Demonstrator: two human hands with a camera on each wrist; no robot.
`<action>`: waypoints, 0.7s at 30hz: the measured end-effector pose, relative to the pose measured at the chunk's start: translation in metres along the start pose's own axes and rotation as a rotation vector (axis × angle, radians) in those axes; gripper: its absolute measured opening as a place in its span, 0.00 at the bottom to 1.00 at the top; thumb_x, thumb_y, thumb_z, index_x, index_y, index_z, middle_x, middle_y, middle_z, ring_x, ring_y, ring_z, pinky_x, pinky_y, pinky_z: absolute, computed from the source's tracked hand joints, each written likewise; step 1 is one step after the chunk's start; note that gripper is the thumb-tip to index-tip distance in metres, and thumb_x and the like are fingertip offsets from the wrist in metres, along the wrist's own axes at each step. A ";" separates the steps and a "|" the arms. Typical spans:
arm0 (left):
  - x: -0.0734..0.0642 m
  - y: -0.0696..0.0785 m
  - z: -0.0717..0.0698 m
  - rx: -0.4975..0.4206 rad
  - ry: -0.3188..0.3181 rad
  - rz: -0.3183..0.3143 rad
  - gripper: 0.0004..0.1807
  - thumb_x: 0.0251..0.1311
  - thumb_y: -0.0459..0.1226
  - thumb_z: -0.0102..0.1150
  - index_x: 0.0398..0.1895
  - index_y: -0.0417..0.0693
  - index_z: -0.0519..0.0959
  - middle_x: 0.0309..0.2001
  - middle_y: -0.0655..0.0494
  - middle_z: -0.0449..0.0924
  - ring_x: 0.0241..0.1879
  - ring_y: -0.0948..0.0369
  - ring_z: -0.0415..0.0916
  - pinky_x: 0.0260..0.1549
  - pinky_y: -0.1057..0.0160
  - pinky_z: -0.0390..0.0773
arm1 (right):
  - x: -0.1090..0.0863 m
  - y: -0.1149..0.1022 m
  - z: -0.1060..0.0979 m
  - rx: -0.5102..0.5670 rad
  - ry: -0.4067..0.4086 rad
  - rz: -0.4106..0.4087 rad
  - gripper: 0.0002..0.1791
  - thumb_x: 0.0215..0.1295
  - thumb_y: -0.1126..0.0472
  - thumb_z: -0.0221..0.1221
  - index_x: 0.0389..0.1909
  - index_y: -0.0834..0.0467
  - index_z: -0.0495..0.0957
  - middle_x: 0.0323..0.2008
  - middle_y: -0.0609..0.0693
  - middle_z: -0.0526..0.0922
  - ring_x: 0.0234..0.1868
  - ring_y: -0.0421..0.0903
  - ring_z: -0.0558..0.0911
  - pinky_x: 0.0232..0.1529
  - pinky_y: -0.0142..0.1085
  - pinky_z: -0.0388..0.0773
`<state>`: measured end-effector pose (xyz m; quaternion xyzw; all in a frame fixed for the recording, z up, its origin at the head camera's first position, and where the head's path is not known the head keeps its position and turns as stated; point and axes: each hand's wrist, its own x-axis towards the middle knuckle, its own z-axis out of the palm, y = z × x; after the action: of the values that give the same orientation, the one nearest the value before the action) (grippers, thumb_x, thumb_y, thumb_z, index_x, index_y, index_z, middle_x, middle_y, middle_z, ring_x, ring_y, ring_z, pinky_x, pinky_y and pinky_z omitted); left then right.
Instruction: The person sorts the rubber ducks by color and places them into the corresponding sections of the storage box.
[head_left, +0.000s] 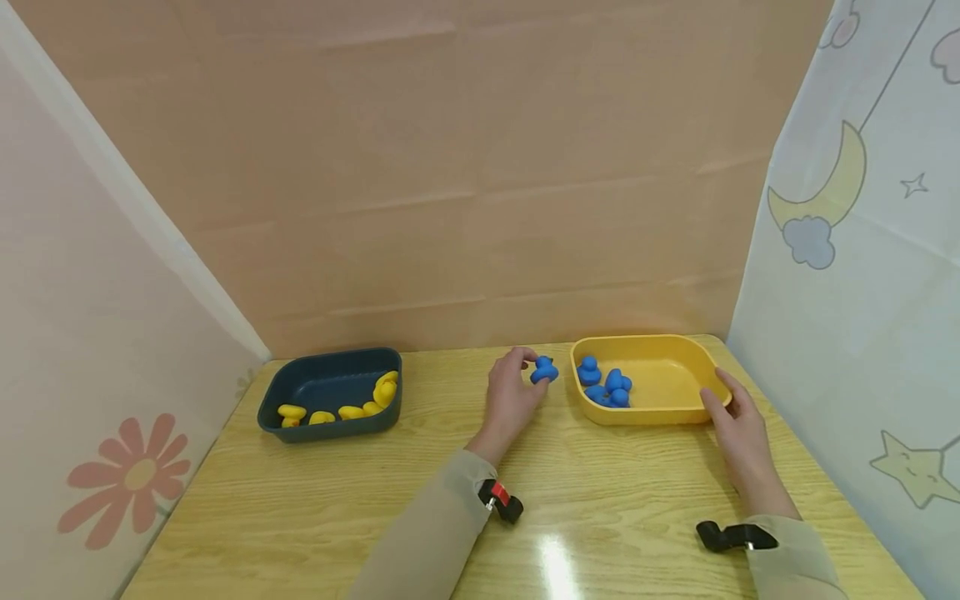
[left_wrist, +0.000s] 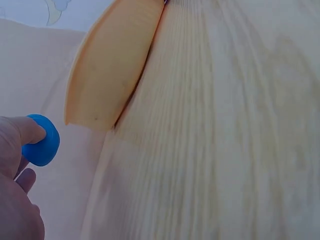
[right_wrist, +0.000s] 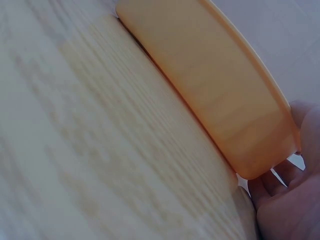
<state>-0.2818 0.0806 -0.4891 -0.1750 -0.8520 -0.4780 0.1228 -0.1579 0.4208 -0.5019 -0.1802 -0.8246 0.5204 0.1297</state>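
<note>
Between thumb and fingers, my left hand (head_left: 512, 406) pinches a blue rubber duck (head_left: 544, 370), held just left of a yellow plastic tray (head_left: 660, 416). The left wrist view shows this duck (left_wrist: 42, 142) at the fingertips, apart from the tray wall (left_wrist: 112, 65). My right hand (head_left: 742, 433) grips the tray's right front corner, thumb over the rim and fingers outside. In the right wrist view some of those fingers are partly hidden by the tray's outer wall (right_wrist: 215, 95). Several blue ducks (head_left: 615, 382) lie at the tray's left end.
A dark blue tray (head_left: 322, 367) stands at the left of the wooden table (head_left: 300, 517), with several yellow ducks (head_left: 351, 412) along its front and right side. A brown sheet (head_left: 465, 183) hangs behind the table; patterned sheets hang on both sides.
</note>
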 end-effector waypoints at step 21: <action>-0.020 0.046 0.020 0.053 -0.053 0.253 0.22 0.62 0.36 0.83 0.55 0.48 0.81 0.52 0.56 0.87 0.50 0.57 0.78 0.59 0.56 0.74 | 0.001 0.002 0.001 0.042 0.012 -0.015 0.43 0.88 0.38 0.50 0.92 0.49 0.47 0.86 0.66 0.50 0.62 0.55 0.61 0.46 0.19 0.64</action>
<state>-0.2458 0.1162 -0.4716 -0.2901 -0.8383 -0.4314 0.1640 -0.1586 0.4206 -0.5045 -0.1742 -0.8140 0.5355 0.1424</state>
